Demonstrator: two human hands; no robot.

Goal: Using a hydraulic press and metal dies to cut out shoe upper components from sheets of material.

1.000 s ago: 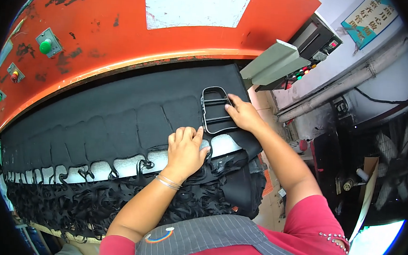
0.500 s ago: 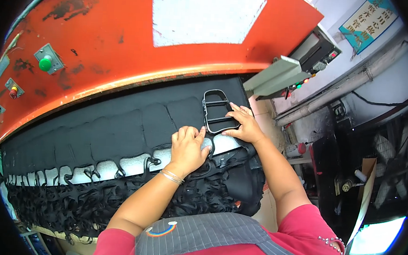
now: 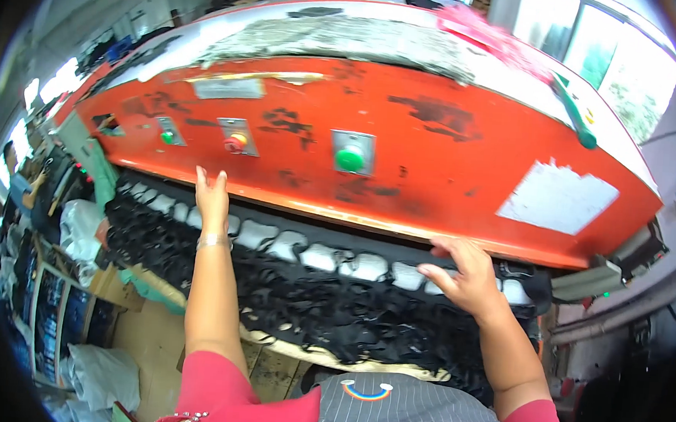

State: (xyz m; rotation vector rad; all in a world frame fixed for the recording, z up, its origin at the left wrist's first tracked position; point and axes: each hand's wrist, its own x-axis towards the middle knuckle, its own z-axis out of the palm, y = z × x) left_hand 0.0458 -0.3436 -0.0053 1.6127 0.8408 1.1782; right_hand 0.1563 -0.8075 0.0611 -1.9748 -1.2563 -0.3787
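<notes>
My left hand point(image 3: 213, 197) is raised in front of the orange machine's lower edge, fingers stretched up and apart. It holds nothing and is below a red push button point(image 3: 235, 143). To the right, my right hand point(image 3: 467, 275) hovers by the black sheet material with fingers spread and the thumb apart, also holding nothing. A large green push button point(image 3: 350, 158) sits on the orange panel point(image 3: 426, 170) between the hands, higher up. Under the panel, a white strip point(image 3: 318, 257) shows through a row of gaps in the black material. No black frame with crossbars is visible now.
Tangled black scrap strips point(image 3: 332, 311) hang along the near edge. A smaller green button point(image 3: 168, 136) is at the panel's left. A green-handled tool point(image 3: 574, 113) and pink material point(image 3: 492, 35) lie on top. Plastic bags point(image 3: 103, 375) and a shelf stand at left; another person is far left.
The view has swung left and up. Both hands have come away from the black frame with crossbars; the right has let go of it. My left hand has moved far left and is raised.
</notes>
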